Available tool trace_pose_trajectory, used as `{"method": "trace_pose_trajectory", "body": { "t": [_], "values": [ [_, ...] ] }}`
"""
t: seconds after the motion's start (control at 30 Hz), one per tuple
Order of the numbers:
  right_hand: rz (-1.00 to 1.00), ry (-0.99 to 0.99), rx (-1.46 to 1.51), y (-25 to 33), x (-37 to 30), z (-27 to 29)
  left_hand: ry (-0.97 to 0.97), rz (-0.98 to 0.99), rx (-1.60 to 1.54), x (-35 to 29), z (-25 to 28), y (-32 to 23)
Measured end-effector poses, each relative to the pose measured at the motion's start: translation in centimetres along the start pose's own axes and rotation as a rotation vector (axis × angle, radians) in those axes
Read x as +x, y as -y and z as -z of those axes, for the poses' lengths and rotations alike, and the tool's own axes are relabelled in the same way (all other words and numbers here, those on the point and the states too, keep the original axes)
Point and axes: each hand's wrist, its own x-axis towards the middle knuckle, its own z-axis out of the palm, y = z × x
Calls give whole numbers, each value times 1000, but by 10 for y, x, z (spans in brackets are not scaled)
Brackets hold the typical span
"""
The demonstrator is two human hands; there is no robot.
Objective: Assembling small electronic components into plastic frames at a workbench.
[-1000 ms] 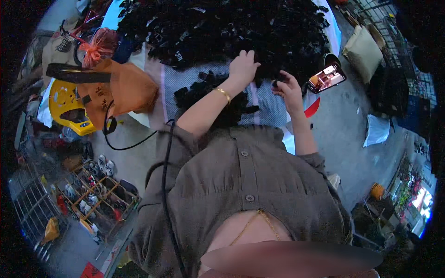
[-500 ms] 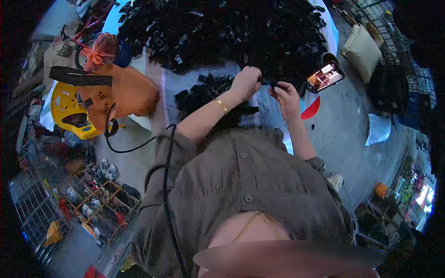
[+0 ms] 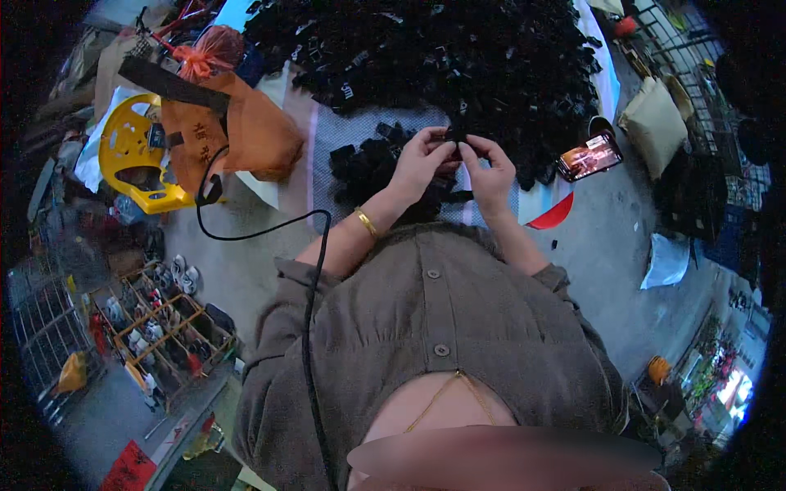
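Note:
My left hand (image 3: 421,167) and my right hand (image 3: 490,177) meet above the near part of the table, thumbs and fingertips pinched together. Between them is a small black piece (image 3: 455,134), too dark to name and partly covered by my fingers. Just beyond the fingertips spreads a large heap of small black pieces (image 3: 409,61), some with pale markings. A smaller cluster of black pieces (image 3: 354,170) lies left of my left hand on a pale dotted cloth (image 3: 324,131). Near my wrists, a short dark strip shows on the cloth.
A lit phone (image 3: 591,157) leans at the table's right side, above a red rounded object (image 3: 551,213). On the left sit an orange bag (image 3: 266,131) and a yellow plastic stool (image 3: 123,155). A black cord (image 3: 262,232) runs to my body. A shoe rack (image 3: 160,327) stands lower left.
My hands have come together; half a second ago they were apart, with a dark piece between them. My left hand has turned its fingers toward my right. The whole view has shifted slightly.

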Motion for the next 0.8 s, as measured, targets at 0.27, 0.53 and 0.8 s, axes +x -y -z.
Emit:
{"method": "trace_pose_trajectory", "body": {
  "t": [0.27,0.53,0.8],
  "values": [
    [355,197,-464,11,-12,-6,-191,-131,278,-17,1,4],
    [181,103,-188,-9,2,-2,-142,-466,1047,-27,42,-26],
    [323,16,-819,-48,69,13,72,-392,1656,-18,62,-38]
  ]
}}
